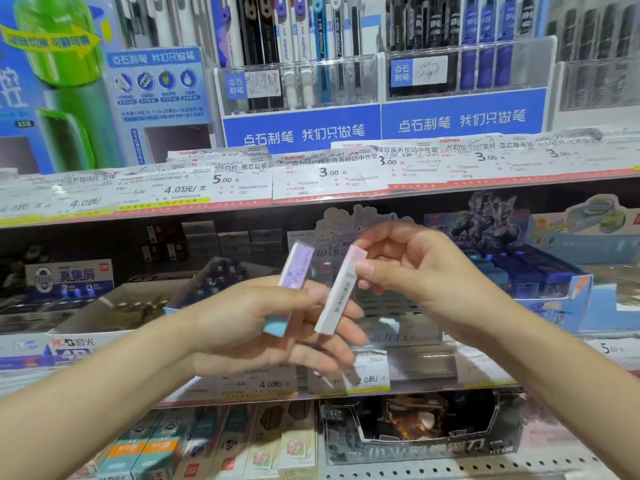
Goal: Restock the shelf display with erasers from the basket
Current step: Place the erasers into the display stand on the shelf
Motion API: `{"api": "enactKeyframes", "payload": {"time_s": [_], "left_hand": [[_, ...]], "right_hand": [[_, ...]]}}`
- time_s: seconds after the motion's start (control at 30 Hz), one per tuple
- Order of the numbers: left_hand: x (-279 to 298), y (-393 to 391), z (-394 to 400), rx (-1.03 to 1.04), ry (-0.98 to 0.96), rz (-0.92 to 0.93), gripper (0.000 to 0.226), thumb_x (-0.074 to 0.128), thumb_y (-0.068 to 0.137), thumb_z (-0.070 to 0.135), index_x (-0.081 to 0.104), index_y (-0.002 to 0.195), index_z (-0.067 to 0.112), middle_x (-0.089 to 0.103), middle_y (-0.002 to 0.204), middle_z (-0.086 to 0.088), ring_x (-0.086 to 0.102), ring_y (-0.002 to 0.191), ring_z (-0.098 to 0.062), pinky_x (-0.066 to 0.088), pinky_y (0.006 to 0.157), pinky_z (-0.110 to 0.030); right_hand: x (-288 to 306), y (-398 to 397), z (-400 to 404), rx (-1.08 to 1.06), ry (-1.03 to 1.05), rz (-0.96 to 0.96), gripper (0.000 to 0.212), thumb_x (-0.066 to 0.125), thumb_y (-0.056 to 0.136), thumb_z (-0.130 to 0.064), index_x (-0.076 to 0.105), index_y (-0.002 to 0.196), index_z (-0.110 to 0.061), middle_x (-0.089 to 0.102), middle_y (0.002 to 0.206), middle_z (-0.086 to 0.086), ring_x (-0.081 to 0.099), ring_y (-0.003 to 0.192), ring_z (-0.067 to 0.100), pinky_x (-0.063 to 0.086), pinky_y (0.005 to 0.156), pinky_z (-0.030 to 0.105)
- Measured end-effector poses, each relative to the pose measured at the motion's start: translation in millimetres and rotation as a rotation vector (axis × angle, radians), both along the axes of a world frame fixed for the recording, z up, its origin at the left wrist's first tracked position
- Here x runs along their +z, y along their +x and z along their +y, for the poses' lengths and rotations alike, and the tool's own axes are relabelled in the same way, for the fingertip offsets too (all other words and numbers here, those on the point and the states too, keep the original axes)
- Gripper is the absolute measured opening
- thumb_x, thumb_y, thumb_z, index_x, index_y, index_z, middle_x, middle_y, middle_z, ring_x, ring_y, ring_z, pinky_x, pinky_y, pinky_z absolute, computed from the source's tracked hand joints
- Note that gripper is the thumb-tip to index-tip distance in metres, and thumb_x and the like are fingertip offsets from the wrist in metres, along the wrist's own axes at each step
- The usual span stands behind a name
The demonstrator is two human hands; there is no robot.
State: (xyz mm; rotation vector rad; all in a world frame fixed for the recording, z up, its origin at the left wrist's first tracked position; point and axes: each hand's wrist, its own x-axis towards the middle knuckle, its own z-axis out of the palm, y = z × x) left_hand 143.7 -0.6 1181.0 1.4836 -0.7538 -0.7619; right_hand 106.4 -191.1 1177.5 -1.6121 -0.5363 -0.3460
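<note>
A stationery shop aisle: tiered shelves carry paper price tags (331,174) along their edges, clear display racks of pens (301,81) under blue branded banners (301,128), and open cardboard retail boxes (540,271) of small boxed goods on the shelf beneath.

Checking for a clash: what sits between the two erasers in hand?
Head view: nothing solid between purple eraser and pink eraser; the gap shows only the left hand's fingers and shelf behind.

"点石制笔 我们只做笔" is printed on the blue pen display fronts (462,121) on the far shelf. Prices "5.00", "3.00" and "4.01元/支" are shown on the shelf-edge price tags (329,174). "M&G" is read on a near-left box (71,342).
</note>
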Motion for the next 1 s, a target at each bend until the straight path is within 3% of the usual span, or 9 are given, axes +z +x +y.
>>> {"api": "enactKeyframes", "payload": {"time_s": [0.13, 0.23, 0.3, 0.43, 0.57, 0.7, 0.8, 0.9, 1.0], "left_hand": [[-4.5, 4.4, 2.2, -0.082, -0.035, 0.09, 0.025, 0.048, 0.083, 0.025, 0.063, 0.083, 0.005, 0.062, 0.068, -0.009, 0.057, 0.057, -0.016, 0.047, 0.052, -0.022], [-10.5, 2.9, -3.5, -0.105, -0.107, 0.03, 0.01, 0.044, 0.087, 0.017, 0.044, 0.083, 0.008, 0.052, 0.059, -0.008, 0.042, 0.049, -0.013, 0.035, 0.047, -0.02], [-15.5, 2.8, -7.0, -0.047, -0.117, -0.122, 0.01, 0.043, 0.088, 0.017, 0.043, 0.086, 0.007, 0.052, 0.054, -0.005, 0.038, 0.046, -0.012, 0.031, 0.046, -0.019], [-21.4, 3.3, -13.0, 0.055, -0.075, -0.39, 0.015, 0.041, 0.09, 0.025, 0.051, 0.094, 0.015, 0.059, 0.057, -0.003, 0.038, 0.049, -0.011, 0.031, 0.05, -0.019], [-19.9, 7.9, -12.2, 0.135, 0.002, -0.57, 0.033, 0.041, 0.09, 0.034, 0.045, 0.089, 0.001, 0.065, 0.065, -0.004, 0.045, 0.054, -0.014, 0.036, 0.052, -0.023], [-12.0, 21.8, 4.6, 0.281, 0.149, -1.222, 0.036, 0.034, 0.091, 0.039, 0.052, 0.081, 0.009, 0.059, 0.071, -0.002, 0.05, 0.063, -0.011, 0.041, 0.061, -0.023], [-6.5, 32.7, 12.6, 0.297, 0.401, -1.559, 0.034, 0.029, 0.089, 0.036, 0.053, 0.098, 0.014, 0.06, 0.088, -0.001, 0.055, 0.083, -0.019, 0.045, 0.075, -0.038], [-10.0, 42.0, 13.4, 0.217, 0.539, -1.588, 0.041, 0.03, 0.085, 0.033, 0.048, 0.12, 0.021, 0.061, 0.115, -0.003, 0.055, 0.107, -0.024, 0.046, 0.087, -0.041], [-13.3, 48.1, 14.0, 0.159, 0.582, -1.515, 0.045, 0.027, 0.083, 0.037, 0.049, 0.12, 0.024, 0.063, 0.113, 0.0, 0.056, 0.108, -0.022, 0.047, 0.088, -0.041]], "right_hand": [[-4.4, 1.6, 0.3, 0.123, 0.105, 0.001, 0.018, 0.058, 0.074, -0.003, 0.057, 0.086, -0.016, 0.067, 0.072, -0.004, 0.063, 0.065, 0.008, 0.049, 0.055, 0.016], [-6.4, 2.2, 2.4, 0.125, 0.1, 0.011, 0.022, 0.059, 0.072, -0.003, 0.062, 0.088, -0.019, 0.07, 0.084, -0.002, 0.064, 0.084, 0.013, 0.055, 0.074, 0.024], [-7.5, 1.9, 5.7, 0.116, 0.125, 0.057, 0.026, 0.06, 0.07, -0.005, 0.063, 0.093, -0.018, 0.07, 0.089, -0.001, 0.064, 0.092, 0.015, 0.055, 0.081, 0.027], [-10.6, 2.7, 15.5, -0.014, 0.075, 0.02, 0.037, 0.068, 0.074, 0.002, 0.056, 0.105, -0.015, 0.065, 0.095, 0.003, 0.066, 0.087, 0.017, 0.056, 0.079, 0.026], [-6.4, 8.3, 13.2, -0.128, 0.087, -0.026, 0.04, 0.065, 0.073, 0.01, 0.053, 0.102, -0.014, 0.065, 0.09, 0.01, 0.066, 0.077, 0.015, 0.055, 0.076, 0.026], [0.7, 17.5, -6.8, -0.219, 0.031, -0.076, 0.032, 0.07, 0.068, 0.009, 0.056, 0.085, -0.015, 0.066, 0.08, 0.009, 0.064, 0.074, 0.015, 0.054, 0.07, 0.021], [-3.2, 27.6, -13.3, -0.283, -0.115, -0.122, 0.034, 0.07, 0.069, 0.008, 0.055, 0.081, -0.021, 0.062, 0.08, 0.006, 0.061, 0.07, 0.007, 0.05, 0.068, 0.015], [-11.5, 38.3, -13.0, -0.341, -0.237, -0.166, 0.038, 0.072, 0.07, 0.004, 0.055, 0.08, -0.029, 0.059, 0.084, -0.004, 0.058, 0.069, -0.003, 0.049, 0.07, 0.012], [-18.2, 46.0, -12.0, -0.337, -0.294, -0.168, 0.037, 0.071, 0.073, 0.001, 0.054, 0.08, -0.031, 0.058, 0.086, -0.01, 0.057, 0.074, -0.003, 0.046, 0.074, 0.012]]}}
